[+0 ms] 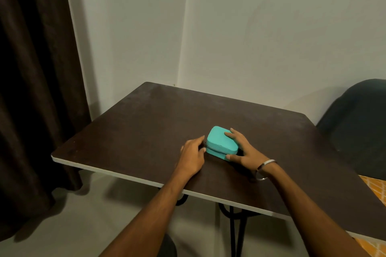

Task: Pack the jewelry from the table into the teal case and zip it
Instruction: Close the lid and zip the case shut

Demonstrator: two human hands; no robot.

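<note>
A dark brown curtain (31, 89) hangs at the far left, beside the pale wall (250, 27). In front of them stands the dark brown table (146, 123) with a white edge. The left hand (193, 156) rests on the table at the left end of the teal case (220, 141); its fingertips are at the zipper there and seem to pinch something small and dark, but I cannot tell this for sure. The case lies closed near the middle of the table, with its lid down. The right hand (243, 150) holds the case from the right side: the fingers lie on the lid and the thumb presses the front edge. On this wrist there is a metal bangle (265, 168). At the far right, a dark chair (359, 123) stands behind the table.
</note>
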